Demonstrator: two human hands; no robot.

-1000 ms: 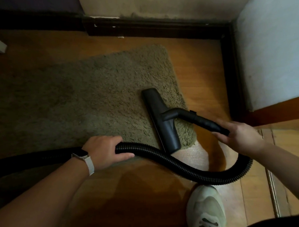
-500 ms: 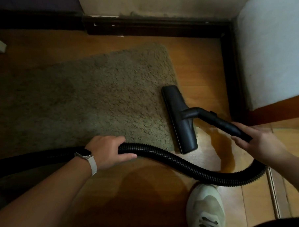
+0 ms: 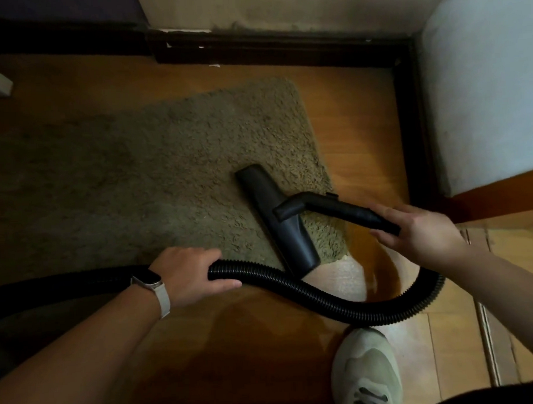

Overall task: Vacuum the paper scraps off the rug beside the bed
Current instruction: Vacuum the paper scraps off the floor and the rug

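Right of centre, on the lower right corner of the olive rug (image 3: 154,176): black vacuum nozzle (image 3: 278,222), slanted, back on the pile after hanging over the rug's right edge half a second ago. Held by its wand (image 3: 345,210) in the right hand (image 3: 425,234), centre right. Lower left, left hand (image 3: 189,275), watch (image 3: 148,281) on wrist, wrapped round the ribbed hose (image 3: 324,297), which loops across the wooden floor (image 3: 362,106) past a pale shoe (image 3: 364,371). No paper scraps discernible on the dim rug. Probably another leftward pass over that corner, with little left to collect.
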